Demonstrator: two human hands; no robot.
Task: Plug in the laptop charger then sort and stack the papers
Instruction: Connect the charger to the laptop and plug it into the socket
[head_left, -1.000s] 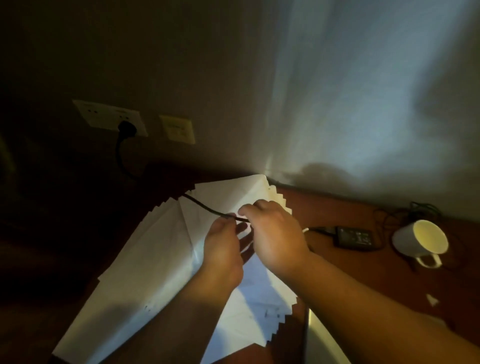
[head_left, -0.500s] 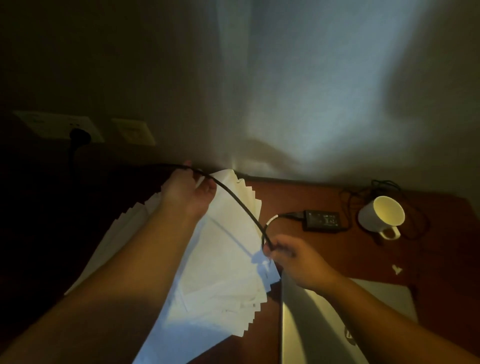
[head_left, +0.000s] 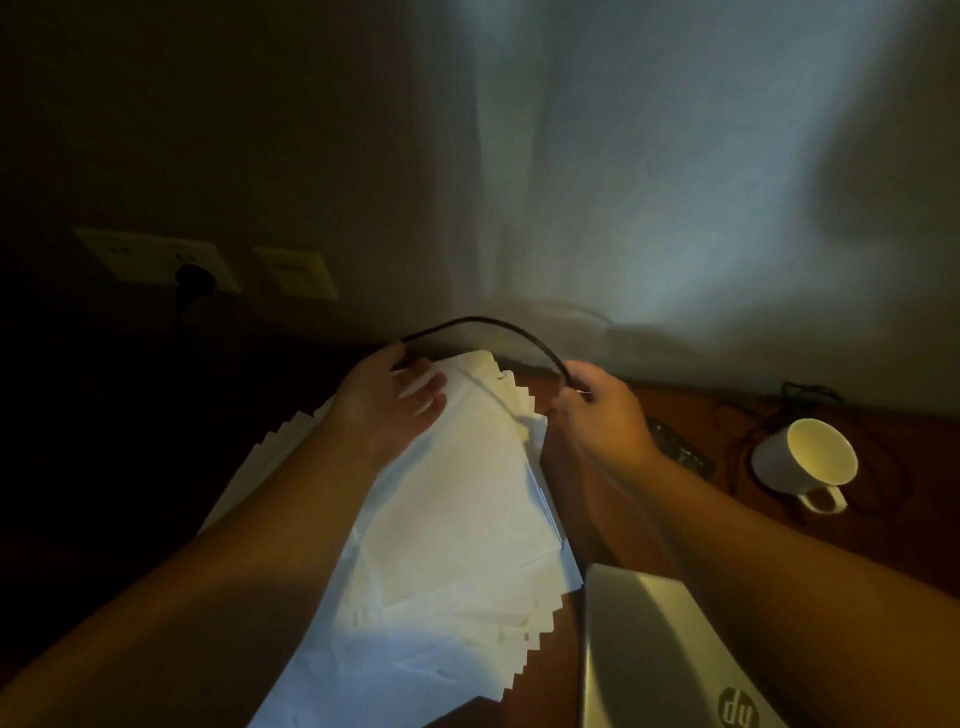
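Observation:
A black charger cable (head_left: 483, 325) arches above the far end of a fanned spread of white papers (head_left: 457, 519) on the brown desk. My left hand (head_left: 387, 402) holds the cable's left end with the thumb, its fingers stretched over the papers. Pinching the cable's right end is my right hand (head_left: 597, 415), just past the papers' right edge. The black plug (head_left: 195, 278) sits in the wall socket (head_left: 156, 260) at the left. Partly hidden behind my right wrist lies the black power brick (head_left: 680, 452). A closed silver laptop (head_left: 660, 654) lies at the bottom right.
A white mug (head_left: 805, 457) stands on the desk (head_left: 883, 519) at the right, with thin dark cords looped around it. A second wall plate (head_left: 296, 273) is beside the socket. The wall rises right behind the desk. The left side is in deep shadow.
My right hand has lifted from the desk near the laptop up and toward the wall with the cable. The cable now arches above the papers instead of lying across them.

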